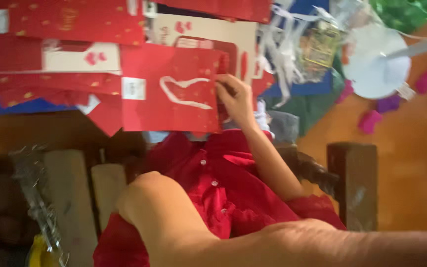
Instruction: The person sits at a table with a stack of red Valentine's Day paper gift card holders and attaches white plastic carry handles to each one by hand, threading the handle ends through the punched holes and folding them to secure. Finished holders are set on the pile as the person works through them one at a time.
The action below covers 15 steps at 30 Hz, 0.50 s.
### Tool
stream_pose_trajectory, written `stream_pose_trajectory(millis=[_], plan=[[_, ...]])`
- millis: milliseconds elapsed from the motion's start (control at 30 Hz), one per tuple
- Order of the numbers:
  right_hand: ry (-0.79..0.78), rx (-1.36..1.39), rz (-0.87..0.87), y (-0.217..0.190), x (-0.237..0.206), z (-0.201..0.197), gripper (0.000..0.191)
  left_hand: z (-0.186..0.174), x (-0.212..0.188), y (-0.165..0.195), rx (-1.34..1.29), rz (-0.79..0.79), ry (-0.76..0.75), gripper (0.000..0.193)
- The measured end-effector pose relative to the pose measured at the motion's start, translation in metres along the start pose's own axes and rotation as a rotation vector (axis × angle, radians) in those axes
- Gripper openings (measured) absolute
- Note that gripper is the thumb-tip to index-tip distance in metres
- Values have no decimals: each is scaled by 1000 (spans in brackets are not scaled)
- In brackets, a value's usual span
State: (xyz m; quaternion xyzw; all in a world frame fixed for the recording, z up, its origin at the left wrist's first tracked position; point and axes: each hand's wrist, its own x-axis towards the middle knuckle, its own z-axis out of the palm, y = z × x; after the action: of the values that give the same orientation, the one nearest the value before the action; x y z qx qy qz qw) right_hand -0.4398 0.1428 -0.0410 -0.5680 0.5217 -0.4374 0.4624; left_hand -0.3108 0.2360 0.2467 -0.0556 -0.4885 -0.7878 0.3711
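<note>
1. Currently, right hand pinched the red gift bag's right edge — bag lay flat, extending leftward from the grip.
2. Left hand hidden — I couldn't tell its grip; only a bent arm showed.

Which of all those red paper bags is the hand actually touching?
The red bag with the white cord handle, in the middle; a hand grips its right edge. The other red bags lie untouched behind.

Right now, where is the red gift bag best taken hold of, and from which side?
Probably the white ribbon handle of the red gift bag, from the picture's left: the loop lies exposed on its face; a hand occupies the right edge.
</note>
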Motion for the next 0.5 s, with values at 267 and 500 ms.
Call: stream_pose_trajectory(millis=[267,500], plan=[[-10,30,-32,11,9,6,16,-95,-38,-8,623,-317,555,27],[3,32,34,10,16,23,11,-239,-109,-81,1508,-66,663,28]])
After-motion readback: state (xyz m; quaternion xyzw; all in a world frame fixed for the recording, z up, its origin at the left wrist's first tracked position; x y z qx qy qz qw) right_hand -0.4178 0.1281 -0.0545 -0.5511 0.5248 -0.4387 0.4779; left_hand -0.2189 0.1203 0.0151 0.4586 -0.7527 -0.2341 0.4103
